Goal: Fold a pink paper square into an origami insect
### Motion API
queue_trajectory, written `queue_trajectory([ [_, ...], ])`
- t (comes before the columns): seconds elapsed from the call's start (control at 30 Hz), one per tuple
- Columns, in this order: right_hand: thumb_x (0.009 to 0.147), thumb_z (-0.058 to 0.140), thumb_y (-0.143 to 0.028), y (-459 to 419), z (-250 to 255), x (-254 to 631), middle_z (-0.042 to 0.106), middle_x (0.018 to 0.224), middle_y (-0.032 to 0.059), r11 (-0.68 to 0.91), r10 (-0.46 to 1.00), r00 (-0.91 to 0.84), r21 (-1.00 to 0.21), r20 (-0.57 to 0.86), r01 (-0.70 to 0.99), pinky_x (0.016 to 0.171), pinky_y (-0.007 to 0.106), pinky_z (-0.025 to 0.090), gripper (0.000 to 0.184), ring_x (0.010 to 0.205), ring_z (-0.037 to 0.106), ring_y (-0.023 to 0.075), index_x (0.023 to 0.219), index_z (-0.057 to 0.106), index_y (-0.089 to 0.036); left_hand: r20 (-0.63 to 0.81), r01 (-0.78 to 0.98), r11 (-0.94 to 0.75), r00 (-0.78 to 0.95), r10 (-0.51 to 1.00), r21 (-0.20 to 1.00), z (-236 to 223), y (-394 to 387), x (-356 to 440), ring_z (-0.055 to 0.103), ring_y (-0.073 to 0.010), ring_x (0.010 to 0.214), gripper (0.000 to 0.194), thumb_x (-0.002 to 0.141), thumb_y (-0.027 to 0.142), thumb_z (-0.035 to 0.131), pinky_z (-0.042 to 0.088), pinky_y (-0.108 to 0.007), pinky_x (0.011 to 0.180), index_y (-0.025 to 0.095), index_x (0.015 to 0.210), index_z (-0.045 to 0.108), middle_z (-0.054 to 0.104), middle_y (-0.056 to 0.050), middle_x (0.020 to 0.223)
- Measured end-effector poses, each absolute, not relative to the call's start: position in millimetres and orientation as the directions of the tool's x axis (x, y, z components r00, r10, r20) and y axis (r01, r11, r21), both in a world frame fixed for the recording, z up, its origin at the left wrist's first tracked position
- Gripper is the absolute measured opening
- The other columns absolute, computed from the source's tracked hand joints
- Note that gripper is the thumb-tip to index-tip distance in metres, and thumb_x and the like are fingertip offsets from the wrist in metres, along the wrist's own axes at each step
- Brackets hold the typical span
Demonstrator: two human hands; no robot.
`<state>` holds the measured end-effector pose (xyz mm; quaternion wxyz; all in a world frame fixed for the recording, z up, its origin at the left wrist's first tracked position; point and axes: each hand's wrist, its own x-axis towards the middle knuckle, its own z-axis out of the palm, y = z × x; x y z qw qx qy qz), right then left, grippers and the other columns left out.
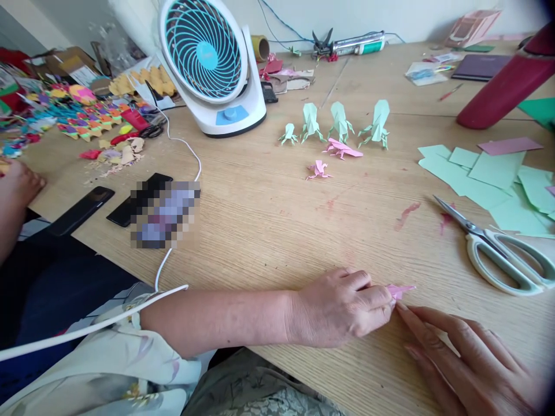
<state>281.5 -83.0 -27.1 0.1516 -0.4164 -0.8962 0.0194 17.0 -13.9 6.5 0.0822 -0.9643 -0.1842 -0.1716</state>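
Observation:
A small piece of folded pink paper (399,290) pokes out past the fingertips of my left hand (347,306), which is closed on it low over the table. My right hand (472,358) reaches in from the lower right, its index fingertip touching the paper's near side beside my left fingers. The right fingers are fairly straight and the thumb lies below them. Most of the paper is hidden behind my left fingers. Farther back stand several pale green origami figures (339,122), with a pink origami figure (342,149) and a smaller pink one (318,170) in front.
Scissors (498,248) lie at the right, below green paper sheets (489,179). A red bottle (503,86) stands behind. At the left are a fan (234,115), phones (82,211), a white cable (197,156) and another person's hand (19,182).

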Motion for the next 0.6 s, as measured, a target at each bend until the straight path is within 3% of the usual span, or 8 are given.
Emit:
queue_trajectory([
  [0.37, 0.102, 0.042, -0.034, -84.5, -31.0, 272.4, 0.065, 0.125, 0.0149, 0.666, 0.710, -0.635, 0.003, 0.302, 0.746, 0.084, 0.041, 0.047, 0.051, 0.101, 0.063, 0.0288, 0.150, 0.041, -0.016, 0.383, 0.418, -0.904, 0.851, 0.358, -0.083, 2.2, -15.7, 17.6, 0.055, -0.0163, 0.092, 0.030, 0.101, 0.016, 0.045, 0.048, -0.028, 0.076, 0.014, 0.119, 0.069, 0.059, -0.009, 0.131],
  [0.6, 0.102, 0.038, -0.037, -92.6, -24.5, 275.3, 0.062, 0.133, 0.0121, 0.633, 0.741, -0.609, 0.010, 0.283, 0.774, 0.084, 0.041, 0.046, 0.055, 0.106, 0.063, 0.0291, 0.155, 0.034, -0.021, 0.372, 0.431, -0.899, 0.848, 0.377, -0.071, 4.0, -16.0, 17.9, 0.054, -0.0161, 0.093, 0.032, 0.102, 0.016, 0.042, 0.047, -0.028, 0.078, 0.014, 0.122, 0.067, 0.062, -0.009, 0.125],
])
